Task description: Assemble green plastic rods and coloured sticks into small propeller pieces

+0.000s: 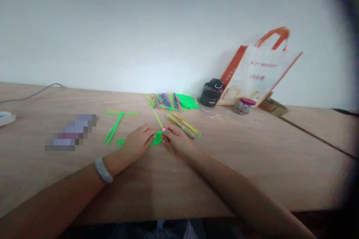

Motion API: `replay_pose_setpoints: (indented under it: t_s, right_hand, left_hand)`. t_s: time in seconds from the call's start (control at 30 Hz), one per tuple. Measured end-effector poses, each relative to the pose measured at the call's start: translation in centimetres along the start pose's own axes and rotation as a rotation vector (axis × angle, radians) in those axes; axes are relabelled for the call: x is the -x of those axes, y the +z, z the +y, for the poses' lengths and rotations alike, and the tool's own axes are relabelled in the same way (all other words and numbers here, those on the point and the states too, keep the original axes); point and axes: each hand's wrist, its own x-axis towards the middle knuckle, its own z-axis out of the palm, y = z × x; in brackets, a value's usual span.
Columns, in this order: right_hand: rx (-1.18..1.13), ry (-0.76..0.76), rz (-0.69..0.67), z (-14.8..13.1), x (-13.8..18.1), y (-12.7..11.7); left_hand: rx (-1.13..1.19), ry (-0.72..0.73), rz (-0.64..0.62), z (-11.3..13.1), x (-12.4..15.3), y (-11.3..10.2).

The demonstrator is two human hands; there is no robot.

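My right hand (pixel 179 140) pinches a thin yellow strip (pixel 157 118) between thumb and fingertips. One end of that strip points away toward the wall and the other comes down below the hand. Close by on the left, my left hand (pixel 138 141) has its fingers closed on a bright green piece made of flat strips (pixel 157 138). Loose green ends of it stick out left of the hand. My fingers hide much of the green piece, so how its strips join cannot be made out. Just beyond my right hand lies a bundle of yellow, pink and blue strips (pixel 183 124).
Green strips (pixel 113 129) in a T shape lie left. A coloured strip pile (pixel 165 101) sits near the wall, beside a dark bottle (pixel 211 93), a red-lidded jar (pixel 244 106) and a white bag (pixel 260 71). A blurred-out flat object (pixel 71 132) is farther left.
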Motion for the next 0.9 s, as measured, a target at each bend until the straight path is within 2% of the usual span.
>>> replay_pose_setpoints:
  t_s: [0.27, 0.53, 0.73, 0.9]
  right_hand:
    - [0.006, 0.069, -0.031, -0.8, 0.8, 1.2]
    - [0.264, 0.0, 0.002, -1.1, 1.2, 1.5]
    - [0.331, -0.058, 0.01, -1.0, 0.9, 1.5]
    - [0.348, -0.029, 0.035, -1.0, 0.9, 1.7]
  left_hand:
    - [-0.058, -0.009, -0.014, 0.3, 0.1, 0.3]
    - [-0.151, -0.031, -0.054, 0.9, 0.2, 0.4]
    - [-0.146, -0.02, -0.066, 1.0, 0.1, 0.4]
    - [-0.164, -0.061, -0.092, 1.2, -0.1, 0.1]
